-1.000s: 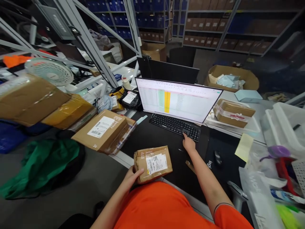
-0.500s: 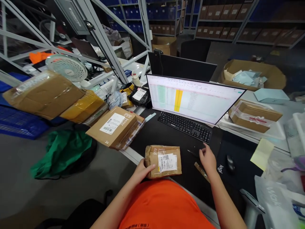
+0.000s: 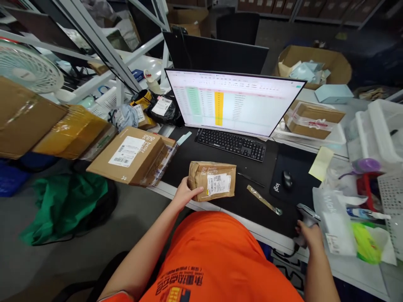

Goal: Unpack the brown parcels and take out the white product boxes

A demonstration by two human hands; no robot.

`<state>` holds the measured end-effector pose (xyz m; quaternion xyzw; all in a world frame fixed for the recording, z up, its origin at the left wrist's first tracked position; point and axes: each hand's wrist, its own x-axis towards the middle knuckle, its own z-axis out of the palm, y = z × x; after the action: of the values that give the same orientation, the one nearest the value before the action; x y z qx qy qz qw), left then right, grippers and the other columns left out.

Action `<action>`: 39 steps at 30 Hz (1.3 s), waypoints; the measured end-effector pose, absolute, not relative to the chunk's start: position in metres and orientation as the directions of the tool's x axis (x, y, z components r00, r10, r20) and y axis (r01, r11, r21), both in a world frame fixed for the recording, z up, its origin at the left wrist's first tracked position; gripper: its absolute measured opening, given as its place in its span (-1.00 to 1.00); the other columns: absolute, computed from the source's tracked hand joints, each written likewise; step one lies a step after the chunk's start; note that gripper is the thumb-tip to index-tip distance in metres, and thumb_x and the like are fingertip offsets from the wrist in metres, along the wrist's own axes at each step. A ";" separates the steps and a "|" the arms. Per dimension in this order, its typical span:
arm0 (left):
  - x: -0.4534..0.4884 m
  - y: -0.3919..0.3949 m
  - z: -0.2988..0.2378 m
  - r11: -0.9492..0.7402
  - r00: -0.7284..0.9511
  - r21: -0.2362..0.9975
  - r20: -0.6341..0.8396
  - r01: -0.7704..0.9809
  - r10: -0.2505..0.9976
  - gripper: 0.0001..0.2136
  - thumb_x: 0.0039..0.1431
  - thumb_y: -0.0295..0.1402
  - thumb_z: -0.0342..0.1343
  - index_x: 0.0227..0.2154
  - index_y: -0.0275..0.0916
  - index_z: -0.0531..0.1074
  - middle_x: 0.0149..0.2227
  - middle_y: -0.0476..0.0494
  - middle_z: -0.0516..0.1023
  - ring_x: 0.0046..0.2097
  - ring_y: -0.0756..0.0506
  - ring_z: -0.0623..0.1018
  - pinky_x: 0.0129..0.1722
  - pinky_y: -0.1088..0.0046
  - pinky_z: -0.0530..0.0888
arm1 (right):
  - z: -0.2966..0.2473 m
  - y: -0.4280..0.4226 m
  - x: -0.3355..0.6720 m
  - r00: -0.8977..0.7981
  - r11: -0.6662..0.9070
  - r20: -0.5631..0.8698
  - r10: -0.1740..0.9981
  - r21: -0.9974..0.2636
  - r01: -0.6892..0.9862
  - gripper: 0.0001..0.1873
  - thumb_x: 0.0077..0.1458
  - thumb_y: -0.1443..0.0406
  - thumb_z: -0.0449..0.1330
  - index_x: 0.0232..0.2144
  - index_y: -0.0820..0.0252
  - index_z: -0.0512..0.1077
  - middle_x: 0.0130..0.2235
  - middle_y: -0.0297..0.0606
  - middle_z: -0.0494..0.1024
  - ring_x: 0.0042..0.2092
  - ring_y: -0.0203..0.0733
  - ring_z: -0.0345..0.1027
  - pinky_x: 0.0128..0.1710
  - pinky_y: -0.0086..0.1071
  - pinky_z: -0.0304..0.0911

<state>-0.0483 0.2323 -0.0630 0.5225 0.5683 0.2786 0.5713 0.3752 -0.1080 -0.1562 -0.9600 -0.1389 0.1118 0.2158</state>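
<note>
A small brown cardboard parcel (image 3: 212, 182) with a white shipping label lies on the black desk mat at the front edge. My left hand (image 3: 187, 193) grips its left end, thumb on top. At the right, my right hand (image 3: 310, 235) is closed round the handle of a grey barcode scanner (image 3: 307, 214), which stands near the desk's front edge. Between the two hands lie a thin dark pen-like tool (image 3: 251, 179) and a torn strip of clear-brown tape (image 3: 262, 200).
A monitor (image 3: 233, 102) showing a spreadsheet stands behind a black keyboard (image 3: 231, 143). Larger cartons (image 3: 126, 155) overhang the desk at left. A mouse (image 3: 286, 179) sits on a mouse pad; plastic bags (image 3: 333, 218) and white bins crowd the right side.
My right hand has moved from beside the keyboard to the right and taken hold of the barcode scanner. My left hand stays on the parcel. The view has tilted down and turned right.
</note>
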 end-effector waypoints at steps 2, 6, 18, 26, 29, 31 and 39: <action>-0.046 0.232 -0.062 0.267 0.233 0.903 -0.354 0.336 0.906 -0.28 -0.30 -0.19 0.53 -0.03 -0.27 0.40 0.06 -0.34 0.55 0.10 -0.34 0.54 0.12 0.11 0.45 | -0.139 -0.092 0.374 0.896 -0.814 -0.300 0.329 -0.571 0.107 -0.62 0.01 0.02 0.14 -0.38 0.22 0.52 -0.60 -0.13 0.46 -0.57 -0.01 0.40 -0.57 -0.19 0.34; -0.041 0.229 -0.057 0.185 0.295 0.865 -0.349 0.467 0.889 -0.26 -0.25 -0.15 0.49 0.03 -0.29 0.36 0.08 -0.35 0.53 0.11 -0.33 0.54 0.12 0.09 0.45 | -0.075 -0.046 0.312 0.600 -0.562 -0.494 0.629 -0.822 -0.087 -0.40 -0.05 -0.02 0.31 -0.07 0.28 0.53 -0.55 -0.33 0.46 -0.56 -0.23 0.30 -0.52 -0.34 0.32; -0.035 0.221 -0.055 0.021 0.351 0.839 -0.250 0.544 0.902 -0.23 -0.26 -0.13 0.47 0.06 -0.27 0.35 0.09 -0.33 0.51 0.14 -0.35 0.52 0.17 0.02 0.42 | 0.008 0.035 0.214 0.073 -0.308 -0.300 0.951 -0.913 0.268 -0.63 0.03 0.22 0.25 -0.09 0.17 0.60 -0.08 -0.20 0.66 -0.03 0.00 0.52 0.07 -0.19 0.39; -0.074 0.218 -0.055 -0.182 0.718 0.892 -0.197 0.415 0.668 0.06 -0.24 -0.25 0.48 0.36 -0.21 0.07 0.39 -0.44 0.17 0.42 -0.42 0.18 0.39 -0.06 0.13 | -0.056 -0.046 0.287 0.665 -0.708 -0.448 0.598 -0.684 0.177 -0.37 -0.02 -0.09 0.23 -0.07 0.27 0.46 -0.47 -0.16 0.59 -0.46 -0.01 0.49 -0.43 -0.25 0.36; -0.086 0.224 -0.053 -0.305 0.839 0.877 -0.176 0.372 0.516 0.03 -0.17 -0.41 0.40 0.40 -0.12 0.02 0.49 -0.39 -0.09 0.50 -0.40 -0.14 0.42 -0.12 -0.07 | -0.098 -0.092 0.339 0.885 -0.913 -0.344 0.314 -0.364 0.182 -0.44 -0.01 -0.07 0.18 -0.16 0.26 0.48 -0.50 -0.03 0.58 -0.34 0.23 0.53 -0.37 -0.10 0.36; -0.092 0.234 -0.056 -0.336 0.864 0.870 -0.177 0.362 0.472 0.02 -0.15 -0.47 0.35 0.41 -0.10 0.01 0.51 -0.36 -0.15 0.50 -0.38 -0.19 0.42 -0.14 -0.10 | -0.123 -0.117 0.367 0.928 -0.958 -0.292 0.232 -0.232 0.167 -0.45 0.02 -0.06 0.15 -0.19 0.29 0.50 -0.50 0.06 0.57 -0.30 0.33 0.52 -0.33 -0.02 0.36; -0.107 0.268 -0.082 -0.133 0.673 0.905 -0.195 0.404 0.714 -0.12 -0.17 -0.37 0.38 0.32 -0.11 0.27 0.35 -0.25 0.32 0.41 -0.41 0.20 0.41 -0.10 0.06 | -0.148 -0.136 0.366 0.983 -0.964 -0.131 0.128 -0.249 0.092 -0.18 0.03 -0.12 0.19 0.05 0.52 0.42 -0.13 0.41 0.54 -0.03 0.47 0.45 -0.10 0.17 0.34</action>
<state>-0.1072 0.2676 -0.0817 0.7388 0.3781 0.1437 0.5390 0.3658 -0.1361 -0.1482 -0.9883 -0.0558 0.0732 0.1220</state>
